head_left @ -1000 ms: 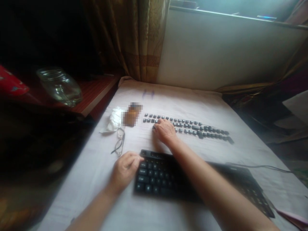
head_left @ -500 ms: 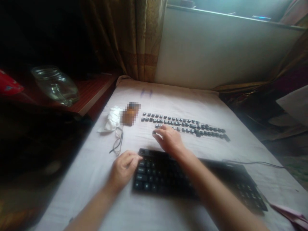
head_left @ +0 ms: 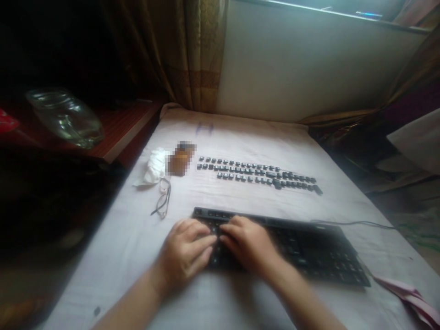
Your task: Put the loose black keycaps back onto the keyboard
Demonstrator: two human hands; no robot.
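**Desk:** What is in front of the wearer, and where?

**Photographer:** A black keyboard (head_left: 309,250) lies flat on the sheet-covered tabletop (head_left: 130,238), near the front edge, and its cable (head_left: 354,223) runs off to the right. Both hands are on its left end. The left hand (head_left: 185,254) rests there with slack fingers lying across the keys, gripping nothing. The right hand (head_left: 247,243) is just beside it with its fingers bent down onto the keys. The tips are blurred, so I cannot tell whether they pinch anything.

**Desk:** And beyond it?

**Photographer:** Rows of loose keycaps (head_left: 257,173) are set out on the sheet, well apart from the hands. To their left are a pair of glasses (head_left: 163,204) and a crumpled white tissue (head_left: 153,167). A glass jar (head_left: 65,119) stands on the wooden shelf (head_left: 120,130) at far left.

**Desk:** How would the keyboard handle?

**Photographer:** I judge it to be light, stiff plastic with a smooth shell, best gripped at the two short ends or along the bare front rim — not by the cable. The keycaps look tiny, hard and slick, so they would scatter easily and are best pinched by their sides, one at a time.
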